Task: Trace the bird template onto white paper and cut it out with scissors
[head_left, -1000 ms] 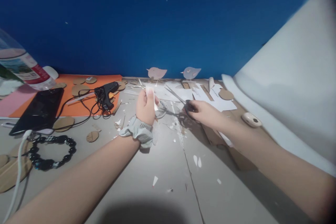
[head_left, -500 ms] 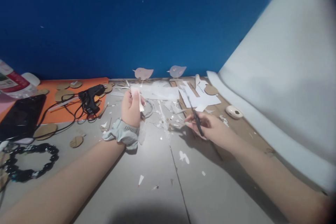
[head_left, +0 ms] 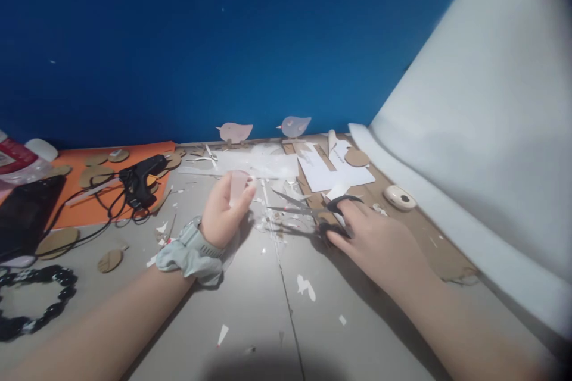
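My left hand (head_left: pixel 221 214) is closed in a pinch on a small pale pink paper piece (head_left: pixel 238 184), held just above the grey table; a grey scrunchie (head_left: pixel 190 256) sits on that wrist. My right hand (head_left: pixel 373 241) rests on the table over the black handles of a pair of scissors (head_left: pixel 308 209). The scissor blades are apart and point left toward my left hand. Small white paper scraps (head_left: pixel 306 287) lie between my arms.
A black glue gun (head_left: pixel 143 177) with its cord lies on an orange sheet (head_left: pixel 75 208). Two paper birds (head_left: pixel 263 130) stand against the blue wall. White paper sheets (head_left: pixel 333 172), cardboard discs, a beaded bracelet (head_left: pixel 36 300), a phone (head_left: pixel 24 214) and a white foam board (head_left: pixel 482 149) surround the work area.
My right hand lowered the scissors flat onto the table with blades now pointing left. My left hand dropped lower and turned, showing the pink piece. The view shifted right.
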The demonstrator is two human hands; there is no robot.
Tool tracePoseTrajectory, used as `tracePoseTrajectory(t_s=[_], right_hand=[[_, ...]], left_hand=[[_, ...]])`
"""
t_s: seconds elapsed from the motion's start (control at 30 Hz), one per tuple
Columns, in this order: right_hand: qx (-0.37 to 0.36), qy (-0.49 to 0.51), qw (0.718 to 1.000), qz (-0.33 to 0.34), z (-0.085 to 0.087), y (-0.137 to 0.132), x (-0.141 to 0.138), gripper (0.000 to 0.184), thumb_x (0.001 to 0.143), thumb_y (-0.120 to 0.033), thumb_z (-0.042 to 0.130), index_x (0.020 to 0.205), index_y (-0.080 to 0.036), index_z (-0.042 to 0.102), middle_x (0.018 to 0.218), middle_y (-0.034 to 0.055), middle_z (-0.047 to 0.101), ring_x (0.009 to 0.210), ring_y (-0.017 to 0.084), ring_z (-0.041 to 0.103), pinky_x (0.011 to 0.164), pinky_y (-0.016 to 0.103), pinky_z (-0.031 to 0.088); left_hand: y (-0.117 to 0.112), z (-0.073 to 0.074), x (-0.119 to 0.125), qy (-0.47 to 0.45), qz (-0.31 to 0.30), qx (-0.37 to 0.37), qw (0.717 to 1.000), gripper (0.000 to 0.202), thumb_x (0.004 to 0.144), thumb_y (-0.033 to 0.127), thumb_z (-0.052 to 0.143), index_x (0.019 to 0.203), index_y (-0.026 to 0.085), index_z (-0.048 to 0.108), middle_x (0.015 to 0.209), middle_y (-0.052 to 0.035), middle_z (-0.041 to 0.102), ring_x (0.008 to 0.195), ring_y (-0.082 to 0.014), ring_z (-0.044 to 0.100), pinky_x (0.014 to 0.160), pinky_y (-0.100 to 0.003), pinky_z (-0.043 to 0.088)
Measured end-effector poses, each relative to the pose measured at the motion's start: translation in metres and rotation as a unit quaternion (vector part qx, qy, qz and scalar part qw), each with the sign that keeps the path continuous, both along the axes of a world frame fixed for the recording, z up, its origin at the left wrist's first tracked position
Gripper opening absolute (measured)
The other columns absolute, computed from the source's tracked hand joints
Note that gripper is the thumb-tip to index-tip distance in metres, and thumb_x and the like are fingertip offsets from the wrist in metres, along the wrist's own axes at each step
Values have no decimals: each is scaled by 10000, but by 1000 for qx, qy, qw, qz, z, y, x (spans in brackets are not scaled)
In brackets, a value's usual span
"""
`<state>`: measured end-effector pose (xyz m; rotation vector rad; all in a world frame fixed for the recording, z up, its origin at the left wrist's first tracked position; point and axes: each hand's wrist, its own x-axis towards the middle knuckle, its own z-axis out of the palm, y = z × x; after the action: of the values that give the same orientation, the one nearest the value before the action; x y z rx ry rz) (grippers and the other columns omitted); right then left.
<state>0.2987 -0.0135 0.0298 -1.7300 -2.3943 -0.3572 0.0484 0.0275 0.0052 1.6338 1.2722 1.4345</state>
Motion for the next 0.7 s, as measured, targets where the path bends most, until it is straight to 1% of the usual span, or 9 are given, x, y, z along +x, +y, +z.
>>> tracePoseTrajectory(t_s=[0.07,0.13,0.17,0.23,0.33,0.4,0.5,0.63,0.7], right_hand=[[5,1,1000,2,1,-1,-1,183,786,-332,564,896,-219,471,742,-12,575,608,180,573,451,242,259],[4,4,1000,-2,1,-2,-3,188,782,-327,567,897,-218,466,763,-8,577,634,187,580,458,244,269],[1,6,1000,-6,1,-2,-3,188,779,-317,568,901,-218,464,777,-7,580,645,190,584,459,245,272],[-9,9,1000,-15,1,-3,-5,187,776,-302,568,907,-220,463,790,-9,585,655,195,589,458,247,277],[-21,9,1000,-21,1,-4,-8,183,777,-293,568,909,-217,465,776,-9,587,640,200,588,461,252,288],[-25,10,999,-19,1,-5,-10,183,777,-293,570,906,-214,466,771,-7,587,621,198,581,461,255,287],[-28,14,999,-9,1,-7,-11,187,773,-292,579,899,-211,467,761,-4,584,601,192,568,463,256,283],[-29,16,999,-7,1,-6,-12,177,773,-278,575,898,-207,471,749,1,584,588,188,555,456,251,272],[-32,15,999,-4,1,-5,-12,165,773,-273,570,890,-206,473,749,4,585,581,185,550,452,248,265]], left_hand=[[-4,3,1,34,-72,-27,996,229,799,393,580,907,193,548,664,34,534,524,-85,468,533,-215,392],[-9,6,3,71,-104,-39,991,254,771,404,617,900,192,566,605,45,511,505,-87,463,516,-213,386],[-11,6,4,99,-99,-33,990,259,763,405,628,902,192,580,574,50,496,494,-88,457,513,-215,383],[-14,6,5,177,-70,11,982,260,761,401,633,928,202,614,554,49,499,495,-93,464,528,-222,387],[-19,4,7,294,-57,115,947,253,796,365,600,999,217,631,610,23,567,569,-114,520,579,-234,404],[-20,2,7,336,-60,157,927,220,830,310,553,1015,214,625,668,7,613,619,-125,550,607,-238,416],[-20,-1,7,358,-57,161,918,203,848,253,506,1017,214,612,753,-3,659,669,-132,577,643,-245,433],[-19,-1,7,382,-70,146,910,213,852,278,499,1032,229,602,817,-6,680,723,-150,601,676,-272,439],[-18,0,7,399,-81,150,901,207,864,275,479,1019,220,606,810,-12,682,721,-157,607,694,-295,433]])
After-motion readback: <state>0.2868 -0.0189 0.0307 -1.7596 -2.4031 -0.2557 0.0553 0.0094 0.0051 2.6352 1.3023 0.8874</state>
